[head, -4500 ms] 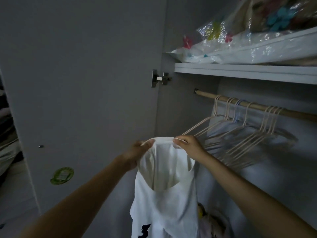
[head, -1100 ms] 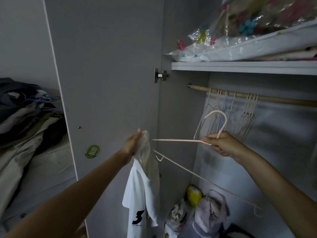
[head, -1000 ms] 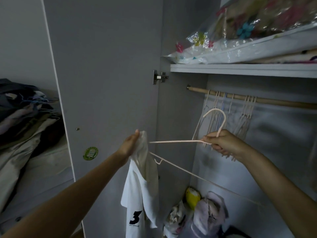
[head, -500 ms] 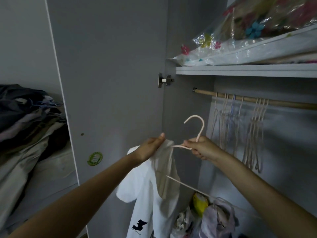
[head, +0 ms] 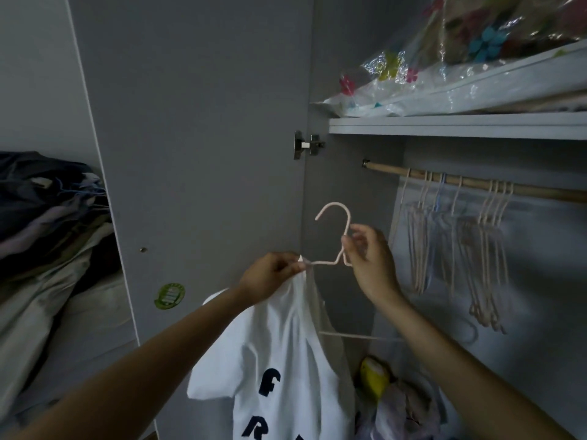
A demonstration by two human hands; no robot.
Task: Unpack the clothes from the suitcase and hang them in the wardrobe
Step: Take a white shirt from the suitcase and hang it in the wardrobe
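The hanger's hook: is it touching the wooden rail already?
Apart. In the head view, the hanger is held by the right hand, with bare wardrobe wall showing between its hook and the wooden rail.

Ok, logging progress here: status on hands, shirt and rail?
Left hand pinches shirt at hanger arm. Right hand grips hanger neck. Shirt not yet on rail; empty hangers crowd it.

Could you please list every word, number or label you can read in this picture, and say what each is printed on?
"F": dark letter on the white T-shirt.
"R": dark letter below it, followed by another cut off at the frame's bottom edge.
Round green sticker on the wardrobe door: print too blurred to read.
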